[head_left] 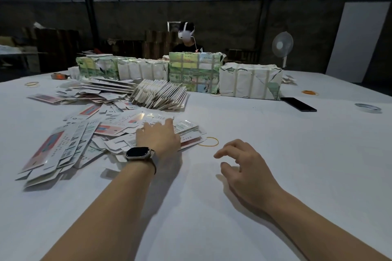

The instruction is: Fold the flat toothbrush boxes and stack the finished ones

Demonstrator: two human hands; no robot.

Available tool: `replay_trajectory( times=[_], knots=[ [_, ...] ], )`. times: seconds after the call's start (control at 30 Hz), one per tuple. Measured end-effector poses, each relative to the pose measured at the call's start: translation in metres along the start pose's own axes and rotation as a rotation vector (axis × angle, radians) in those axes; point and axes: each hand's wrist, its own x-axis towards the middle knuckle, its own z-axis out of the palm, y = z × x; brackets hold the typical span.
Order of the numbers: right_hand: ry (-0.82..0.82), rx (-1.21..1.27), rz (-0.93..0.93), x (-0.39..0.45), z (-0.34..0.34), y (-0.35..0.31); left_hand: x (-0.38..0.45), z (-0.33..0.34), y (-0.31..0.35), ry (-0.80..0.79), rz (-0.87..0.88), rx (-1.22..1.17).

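— What is on the table (pixel 275 154)?
— A heap of flat boxes (pixel 118 131) lies to the left. Behind it sits a row of wrapped bundles (pixel 250 80).
— And on the right?
— A phone (pixel 298 104), just before the bundles.

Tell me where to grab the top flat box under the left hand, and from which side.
Probably pinch the top flat box by its right end, which juts past the left hand. Come from the right with the free right hand: it lies thin and flat, so lift that exposed edge.

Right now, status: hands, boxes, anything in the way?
Left hand flat on the loose pile of flat boxes. Right hand open, empty, over the table. Yellow rubber band beside the pile, nothing blocking.
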Motion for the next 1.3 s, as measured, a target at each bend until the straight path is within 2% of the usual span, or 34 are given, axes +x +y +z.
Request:
replay_trajectory(
  times=[0.13,0.3,0.37,0.47,0.57,0.63,0.67,0.7,0.77,0.87,1.03,1.2,1.3],
  knots=[
    [-0.003,0.005,-0.004,0.0,-0.001,0.0,-0.002,-0.002,0.008,0.0,0.087,0.053],
    [0.008,0.025,0.004,0.0,0.0,0.0,-0.014,-0.012,0.015,0.181,0.111,0.024],
    [0.015,0.021,0.017,0.0,0.0,0.001,-0.021,-0.024,0.016,0.333,0.128,0.003],
    [0.039,0.046,0.035,0.001,0.001,0.0,-0.032,-0.049,0.019,0.687,0.156,-0.135],
    [0.078,0.127,0.061,0.0,0.002,-0.003,-0.045,-0.068,0.024,1.013,0.273,-0.32],
    [0.116,0.252,0.091,0.0,0.002,-0.006,-0.051,-0.073,0.032,1.132,0.38,-0.386],
    [0.133,0.321,0.103,0.001,0.0,-0.008,-0.053,-0.073,0.037,1.14,0.431,-0.431],
    [0.153,0.392,0.109,0.002,-0.002,-0.011,-0.055,-0.07,0.043,1.107,0.476,-0.501],
    [0.211,0.513,0.113,0.007,-0.008,-0.015,-0.059,-0.064,0.056,0.899,0.511,-0.741],
    [0.295,0.63,0.133,0.015,-0.018,-0.018,-0.062,-0.048,0.075,0.496,0.442,-1.107],
    [0.345,0.638,0.145,0.017,-0.027,-0.013,-0.074,-0.029,0.097,0.044,0.356,-1.471],
    [0.327,0.6,0.128,0.016,-0.03,-0.014,-0.082,-0.02,0.101,-0.297,0.327,-1.793],
    [0.315,0.624,0.135,0.015,-0.031,-0.012,-0.085,-0.021,0.101,-0.348,0.358,-1.876]
  ],
)
